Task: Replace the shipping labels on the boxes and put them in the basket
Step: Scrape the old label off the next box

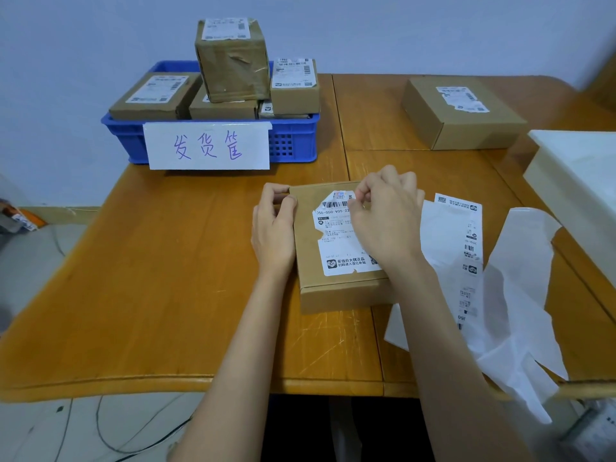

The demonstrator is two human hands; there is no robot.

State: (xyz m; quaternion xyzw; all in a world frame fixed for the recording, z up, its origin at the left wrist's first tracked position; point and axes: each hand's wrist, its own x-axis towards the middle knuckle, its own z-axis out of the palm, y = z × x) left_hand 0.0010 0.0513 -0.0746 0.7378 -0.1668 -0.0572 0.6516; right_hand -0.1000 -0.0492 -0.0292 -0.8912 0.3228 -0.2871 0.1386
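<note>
My left hand (274,225) grips the box (336,248) by its far left corner, mid-table before the basket (293,141). My right hand (383,221) pinches the torn label (343,235) at its top edge; pulling hard could shred it further, leaving scraps stuck.

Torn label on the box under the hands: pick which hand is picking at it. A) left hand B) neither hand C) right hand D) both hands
C: the right hand pinches the torn label at its upper edge, while the left hand grips the box at its far left corner.
</note>
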